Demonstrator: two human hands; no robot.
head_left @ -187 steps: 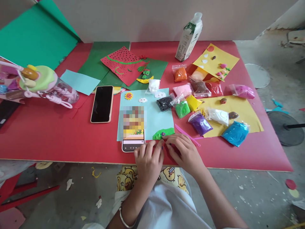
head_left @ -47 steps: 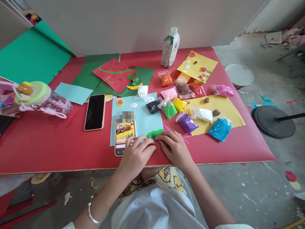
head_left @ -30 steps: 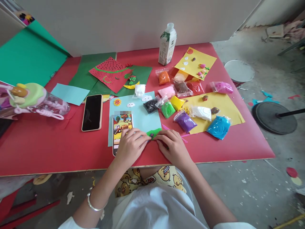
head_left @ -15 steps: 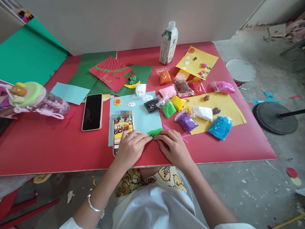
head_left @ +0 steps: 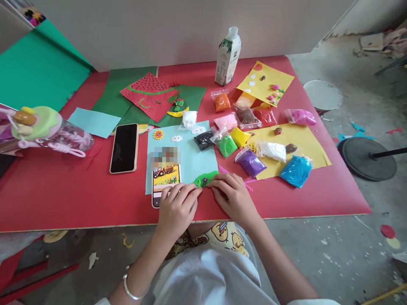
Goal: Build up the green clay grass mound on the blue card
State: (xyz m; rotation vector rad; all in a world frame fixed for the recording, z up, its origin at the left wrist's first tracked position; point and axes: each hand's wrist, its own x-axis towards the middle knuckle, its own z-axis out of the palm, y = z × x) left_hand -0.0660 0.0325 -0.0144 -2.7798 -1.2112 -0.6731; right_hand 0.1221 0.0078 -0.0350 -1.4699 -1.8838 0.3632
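Note:
A flat green clay patch (head_left: 208, 176) with a small purple flower (head_left: 205, 181) lies on the lower right corner of the light blue sheet (head_left: 197, 159). My left hand (head_left: 179, 203) rests at the patch's lower left edge, over the bottom of a phone showing a tractor picture (head_left: 167, 174); its fingers are bent and close together. At the patch's right side is my right hand (head_left: 233, 195), fingertips gathered on its edge. Whatever lies under the fingertips of either hand is too small to make out. A clay sun (head_left: 158, 134) and white clouds (head_left: 177, 138) decorate the sheet.
Bagged clay, including purple (head_left: 251, 163), green (head_left: 227, 146) and blue (head_left: 295, 170), lies to the right. A pink tool (head_left: 249, 186) is beside my right hand. A dark phone (head_left: 124, 148) and a clear bottle (head_left: 76, 135) are left; a carton (head_left: 228, 57) stands behind.
My left hand has moved slightly down and away from the green patch, uncovering more of its left part and the small flower. My right hand stays nearly in place.

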